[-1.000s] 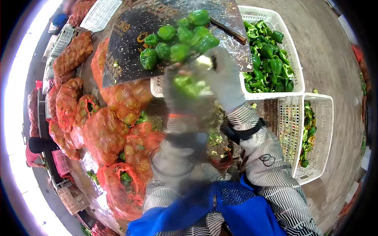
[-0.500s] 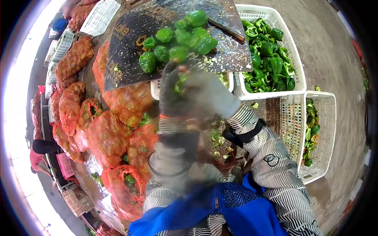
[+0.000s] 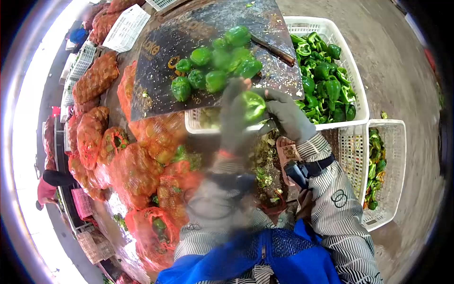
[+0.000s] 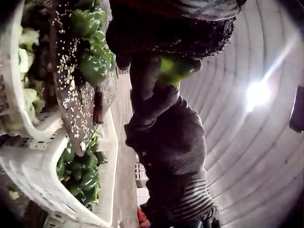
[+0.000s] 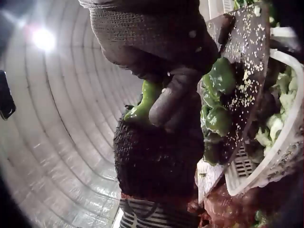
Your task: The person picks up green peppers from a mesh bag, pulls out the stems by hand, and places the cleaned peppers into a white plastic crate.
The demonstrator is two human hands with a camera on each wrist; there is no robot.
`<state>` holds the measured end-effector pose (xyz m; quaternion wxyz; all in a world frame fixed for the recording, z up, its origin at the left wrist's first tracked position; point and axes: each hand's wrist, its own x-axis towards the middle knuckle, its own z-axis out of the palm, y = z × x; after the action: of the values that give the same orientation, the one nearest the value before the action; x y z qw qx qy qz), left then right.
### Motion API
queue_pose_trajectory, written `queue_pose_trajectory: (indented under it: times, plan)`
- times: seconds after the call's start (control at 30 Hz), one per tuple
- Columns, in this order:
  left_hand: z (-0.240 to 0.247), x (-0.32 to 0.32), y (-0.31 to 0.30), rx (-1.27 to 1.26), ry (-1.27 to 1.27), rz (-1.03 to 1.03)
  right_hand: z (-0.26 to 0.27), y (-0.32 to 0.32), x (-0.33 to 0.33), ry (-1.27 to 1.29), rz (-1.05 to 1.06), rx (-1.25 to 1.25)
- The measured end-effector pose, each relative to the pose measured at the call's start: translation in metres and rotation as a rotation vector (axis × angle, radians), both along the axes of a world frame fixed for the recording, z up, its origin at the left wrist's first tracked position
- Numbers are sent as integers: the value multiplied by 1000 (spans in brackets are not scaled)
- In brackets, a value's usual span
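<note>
Close to the board's near edge, my gloved left hand (image 3: 232,113) grips a cut green bell pepper (image 3: 255,106) whose open, pale inside faces up. From the right, my gloved right hand (image 3: 292,117) pinches the same pepper at its rim. The right wrist view shows bent fingers (image 5: 178,95) against the pepper's flesh (image 5: 149,97). Several whole green peppers (image 3: 216,81) are grouped on the dark cutting board (image 3: 158,78), which is strewn with pale seeds. A knife (image 3: 273,50) lies behind them, toward the board's right edge.
A white crate (image 3: 362,94) of cut peppers stands right of the board. Another white crate (image 3: 396,180) with pepper pieces sits nearer. Partly under the board is a crate (image 5: 290,111) of pale cores. Red mesh sacks (image 3: 132,175) crowd the left side.
The pale core seen in my right hand a second ago is gone from it. My hands came together over the crate below the board, and both now hold an opened pepper.
</note>
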<state>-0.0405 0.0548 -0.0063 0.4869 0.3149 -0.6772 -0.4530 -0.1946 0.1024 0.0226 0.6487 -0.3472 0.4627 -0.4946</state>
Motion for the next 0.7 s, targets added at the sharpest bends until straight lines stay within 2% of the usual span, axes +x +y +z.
queue_pose_trajectory:
  times: [0.03,0.07,0.1,0.13,0.17,0.23,0.27,0.3,0.37,0.4,0.43,0.47,0.5,0.53,0.57,0.6,0.63,0.7]
  plan:
    - [-13,-5,0,196,225,-62,-2,0,-3,38,10,-19]
    - [-25,-5,-2,197,225,-53,0,5,-8,-81,1,-47]
    - [-26,-8,-4,-66,10,-11,15,9,-11,-200,-9,-78]
    - [-27,-11,-6,-331,-205,30,-6,4,-20,22,-8,-186]
    - [-28,-18,-2,-336,-206,34,-7,5,-24,22,-4,-191]
    - [-9,-34,9,133,122,-150,-1,7,-29,370,-213,2]
    - [-14,-29,-3,-52,-186,13,-23,-1,-43,635,-346,43]
    - [-2,-26,-12,-56,-191,11,-3,0,-52,621,-398,72]
    - [35,-20,-29,474,23,410,-10,5,-83,1131,-628,-51]
    - [-1,3,-59,361,-188,548,-13,7,-93,1124,-638,-47]
    - [-41,22,-87,243,-395,679,-15,11,-101,1332,-664,-9]
    - [-44,21,-94,239,-466,674,-17,13,-107,1545,-684,32]
    - [-47,18,-102,232,-534,667,-17,13,-108,1549,-695,41]
    - [-64,13,-114,90,-712,714,-15,12,-106,1531,-580,102]
    - [-82,13,-120,142,-824,705,-14,12,-103,1509,-462,164]
    - [-80,6,-118,148,-855,685,-21,13,-100,1528,-428,62]
    - [-80,0,-118,151,-883,668,-16,8,-94,1477,-329,64]
    - [-82,-3,-125,126,-928,688,-12,2,-74,1403,-274,-2]
